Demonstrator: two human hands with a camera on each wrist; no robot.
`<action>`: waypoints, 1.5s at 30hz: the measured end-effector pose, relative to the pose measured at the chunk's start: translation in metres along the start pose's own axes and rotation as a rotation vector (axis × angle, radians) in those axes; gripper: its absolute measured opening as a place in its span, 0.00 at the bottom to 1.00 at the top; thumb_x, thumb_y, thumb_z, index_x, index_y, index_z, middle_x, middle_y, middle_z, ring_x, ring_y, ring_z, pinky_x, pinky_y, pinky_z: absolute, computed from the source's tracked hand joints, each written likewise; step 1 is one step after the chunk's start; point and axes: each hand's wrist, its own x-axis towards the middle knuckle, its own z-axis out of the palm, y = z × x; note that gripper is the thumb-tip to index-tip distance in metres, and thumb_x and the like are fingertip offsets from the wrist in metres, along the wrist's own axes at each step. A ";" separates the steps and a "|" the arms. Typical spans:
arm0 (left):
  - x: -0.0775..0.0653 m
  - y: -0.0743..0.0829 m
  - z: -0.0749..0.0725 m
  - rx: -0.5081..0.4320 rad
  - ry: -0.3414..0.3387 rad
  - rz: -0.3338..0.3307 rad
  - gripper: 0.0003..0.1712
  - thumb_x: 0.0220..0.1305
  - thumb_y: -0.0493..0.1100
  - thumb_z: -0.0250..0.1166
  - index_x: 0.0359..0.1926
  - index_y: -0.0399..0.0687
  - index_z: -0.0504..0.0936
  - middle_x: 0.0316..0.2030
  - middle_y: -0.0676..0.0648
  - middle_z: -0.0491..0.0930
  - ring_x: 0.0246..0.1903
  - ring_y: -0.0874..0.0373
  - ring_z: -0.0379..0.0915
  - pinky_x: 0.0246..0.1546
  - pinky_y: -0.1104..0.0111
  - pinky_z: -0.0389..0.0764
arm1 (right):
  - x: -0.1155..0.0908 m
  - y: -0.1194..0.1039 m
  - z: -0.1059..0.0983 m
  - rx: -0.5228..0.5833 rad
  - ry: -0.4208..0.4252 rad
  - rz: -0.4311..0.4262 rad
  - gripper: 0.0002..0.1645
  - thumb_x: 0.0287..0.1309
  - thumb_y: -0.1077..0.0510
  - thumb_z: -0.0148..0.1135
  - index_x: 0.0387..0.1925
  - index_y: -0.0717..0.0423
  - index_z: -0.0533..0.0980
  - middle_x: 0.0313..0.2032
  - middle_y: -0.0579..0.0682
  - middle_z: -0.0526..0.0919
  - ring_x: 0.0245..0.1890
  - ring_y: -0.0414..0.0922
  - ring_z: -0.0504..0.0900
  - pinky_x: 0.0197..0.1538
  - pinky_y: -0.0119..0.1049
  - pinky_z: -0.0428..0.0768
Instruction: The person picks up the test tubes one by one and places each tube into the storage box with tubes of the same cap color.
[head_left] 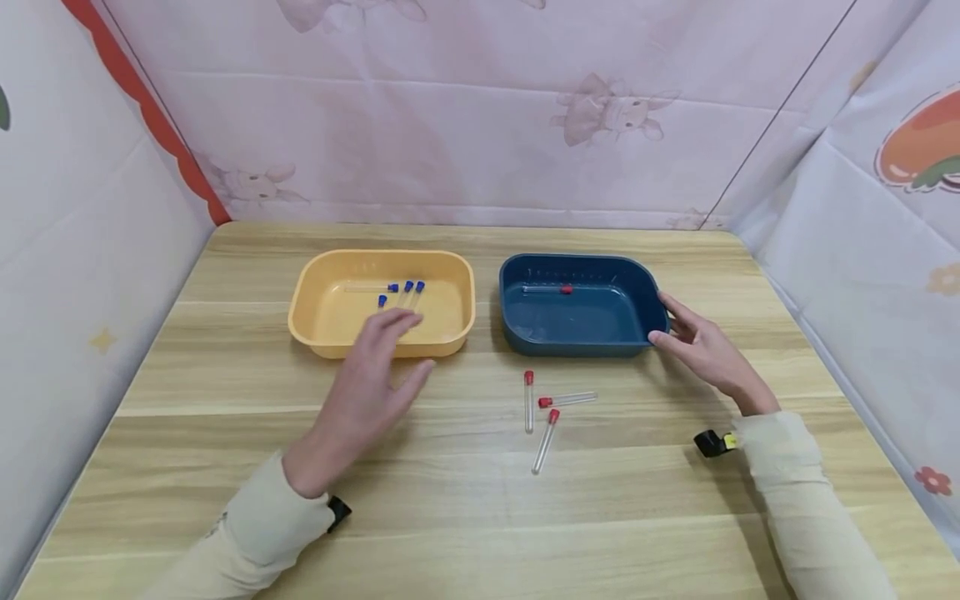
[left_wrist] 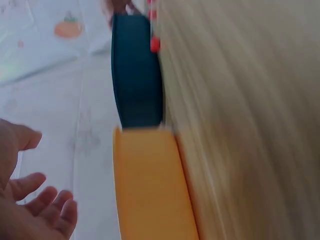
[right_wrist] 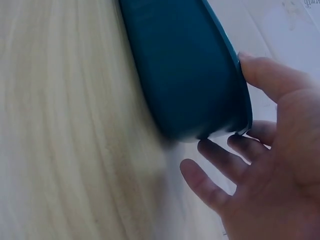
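Take the dark blue basin point(head_left: 577, 346) as your landmark: smooth, glossy-looking, a rounded rectangle with a thin rim. Just to its left sits the yellow basin point(head_left: 438, 348), of the same rounded form, with a narrow strip of table point(head_left: 480, 533) between their side walls. That table has a pale wood-look surface with long streaks of grain; it spreads widest in front of the blue basin, runs on past its right end, and leaves only a slim band behind it before the creased, rabbit-printed cloth point(head_left: 465, 150). Your right hand point(head_left: 701, 350) is at the blue basin's right end—thumb touching the rim near the front corner, fingers spread, some touching the end wall. Your left hand point(head_left: 367, 379) hovers to the blue basin's left, over the front rim of the yellow one, fingers loosely extended and thumb held well apart. In front of the blue basin lie three slim, clear tubes with red caps: one pointing lengthwise point(head_left: 529, 404), one crosswise point(head_left: 573, 399), one slanting nearest you point(head_left: 544, 446). Another red-capped tube point(head_left: 543, 289) lies crosswise inside the blue basin—and four blue-capped tubes point(head_left: 408, 287) rest in its yellow neighbour.
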 end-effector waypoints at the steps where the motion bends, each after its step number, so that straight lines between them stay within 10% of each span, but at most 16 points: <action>1: 0.000 0.004 0.004 -0.001 -0.049 -0.001 0.35 0.65 0.38 0.74 0.69 0.33 0.72 0.67 0.37 0.69 0.68 0.45 0.66 0.69 0.52 0.69 | 0.000 0.001 0.000 -0.001 0.000 -0.001 0.46 0.75 0.48 0.61 0.83 0.45 0.49 0.80 0.54 0.51 0.74 0.63 0.62 0.63 0.24 0.70; 6: 0.000 0.017 0.023 0.022 -0.304 -0.056 0.37 0.69 0.48 0.71 0.74 0.41 0.69 0.72 0.44 0.66 0.70 0.50 0.64 0.70 0.53 0.67 | -0.001 0.005 -0.003 -0.011 -0.018 -0.011 0.46 0.75 0.48 0.61 0.83 0.42 0.48 0.81 0.52 0.49 0.75 0.63 0.59 0.72 0.46 0.65; 13: 0.003 0.024 0.045 0.037 -0.509 -0.077 0.44 0.68 0.54 0.71 0.78 0.45 0.64 0.75 0.44 0.63 0.73 0.50 0.61 0.71 0.53 0.65 | 0.001 0.007 -0.004 0.013 -0.037 -0.007 0.48 0.74 0.49 0.62 0.83 0.40 0.47 0.81 0.50 0.48 0.76 0.61 0.57 0.58 0.14 0.65; 45: 0.034 0.021 0.103 0.160 -0.753 -0.046 0.57 0.61 0.66 0.73 0.78 0.40 0.61 0.75 0.42 0.61 0.72 0.48 0.57 0.75 0.52 0.58 | 0.003 0.006 -0.005 0.084 -0.052 -0.016 0.47 0.74 0.53 0.62 0.83 0.44 0.47 0.82 0.52 0.46 0.77 0.61 0.55 0.57 0.14 0.67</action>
